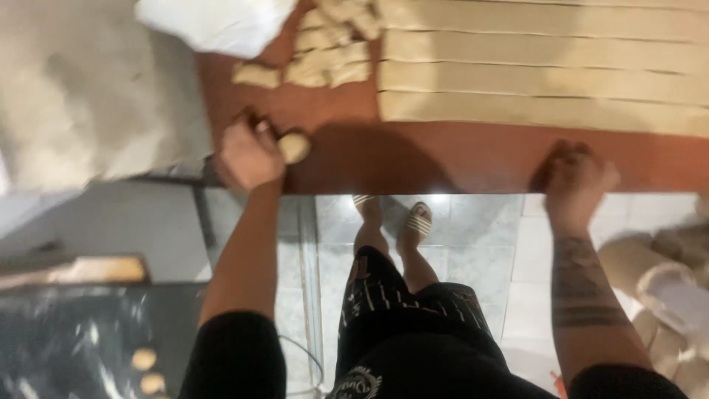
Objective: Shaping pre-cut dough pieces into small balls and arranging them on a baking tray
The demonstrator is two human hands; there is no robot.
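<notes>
On the red-brown table (pixel 443 159), near its front edge, the left hand (pixel 247 155) curls around a small round ball of dough (pixel 293 146). The fingers bend over it and press it against the wood, and that looks like the way to roll a lump into a ball. The ball peeks out on the thumb side, touching the hand and the table.

Far along the same edge, the right hand (pixel 574 177) rests on the table with its fingers bent down. It holds nothing that I can see, but the picture is blurry, so I cannot tell if the fingers are loose or squeezed. It seems to lean there to hold the body steady.

Behind the hands lie long strips of dough (pixel 543 70), side by side, touching each other. Next to them sits a heap of small cut dough pieces (pixel 325 48), close to the left hand so they are easy to grab. A white bag (pixel 218 22) lies at the far corner, just beside the heap.

Low on the left is a dark tray (pixel 88 340) with a few round dough balls (pixel 148 371) on it. It sits well apart from the table. Nothing lies between the left hand and the heap.
</notes>
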